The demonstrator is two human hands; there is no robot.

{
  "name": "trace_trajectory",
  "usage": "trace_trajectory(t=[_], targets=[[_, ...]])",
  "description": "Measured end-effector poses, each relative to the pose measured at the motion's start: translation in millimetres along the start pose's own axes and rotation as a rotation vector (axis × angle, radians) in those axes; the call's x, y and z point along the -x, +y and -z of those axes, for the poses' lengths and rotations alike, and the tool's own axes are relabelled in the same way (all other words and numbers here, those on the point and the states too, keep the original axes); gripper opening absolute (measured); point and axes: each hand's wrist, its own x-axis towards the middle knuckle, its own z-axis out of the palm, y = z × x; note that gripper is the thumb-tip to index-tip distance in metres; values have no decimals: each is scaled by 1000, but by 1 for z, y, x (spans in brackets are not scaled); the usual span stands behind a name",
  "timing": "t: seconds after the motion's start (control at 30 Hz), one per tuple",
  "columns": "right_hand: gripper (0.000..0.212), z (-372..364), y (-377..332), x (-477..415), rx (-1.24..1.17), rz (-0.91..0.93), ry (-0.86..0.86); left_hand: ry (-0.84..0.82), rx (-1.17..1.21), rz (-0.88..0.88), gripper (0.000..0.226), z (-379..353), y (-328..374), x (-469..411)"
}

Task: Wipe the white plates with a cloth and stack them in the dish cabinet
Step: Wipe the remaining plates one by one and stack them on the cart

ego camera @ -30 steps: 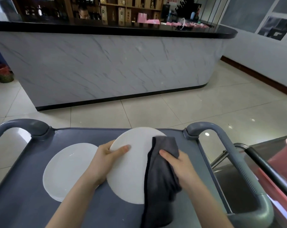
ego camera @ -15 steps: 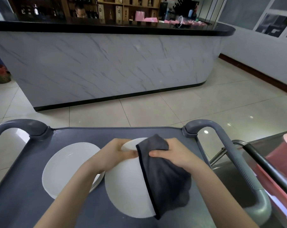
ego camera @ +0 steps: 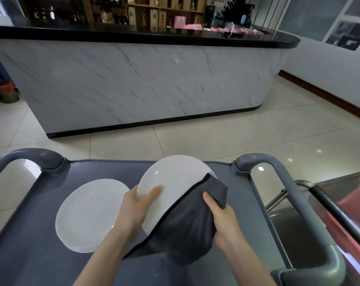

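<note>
My left hand (ego camera: pixel 137 205) grips the left rim of a white plate (ego camera: pixel 171 180), thumb on its face, holding it tilted above the grey cart top (ego camera: pixel 30 244). My right hand (ego camera: pixel 222 217) holds a dark grey cloth (ego camera: pixel 185 230) wrapped over the plate's lower right part, thumb on top of the cloth. The cloth hides that part of the plate and hangs down below it. A stack of white plates (ego camera: pixel 88 211) lies flat on the cart to the left. No dish cabinet shows.
The cart has grey handles at the left (ego camera: pixel 30 157) and right (ego camera: pixel 288 182). A marble-fronted bar counter (ego camera: pixel 144 79) with a black top stands ahead across tiled floor. A second cart with a pink tub (ego camera: pixel 356 207) is at the right. A person stands behind the counter.
The cloth has slid from the plate's top down to its lower right. The plate's upper face is now uncovered, and my left thumb is on its face again.
</note>
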Motion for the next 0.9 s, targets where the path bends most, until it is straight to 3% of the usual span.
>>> trace_trajectory(t=[0.17, 0.27, 0.43, 0.57, 0.7, 0.8, 0.9], targets=[[19, 2, -50, -9, 600, 247, -300, -314, -206, -71, 12, 15, 21, -2], [14, -8, -68, -12, 898, 330, -461, -374, -338, -128, 7, 12, 27, -4], [13, -14, -72, -5, 647, 351, -356, -231, -91, -108, 5, 12, 27, 0], [22, -7, -28, 1, 255, 225, -110, -29, 148, -28, 14, 9, 25, -2], [17, -11, 7, 18, -2, 43, -104, 21, 204, 22, 15, 7, 26, -5], [21, -5, -9, 7, 97, 106, -112, -67, 66, -59, 14, 11, 33, -8], [21, -5, -44, -1, 385, 253, -200, -233, -174, -117, 13, 18, 46, -14]])
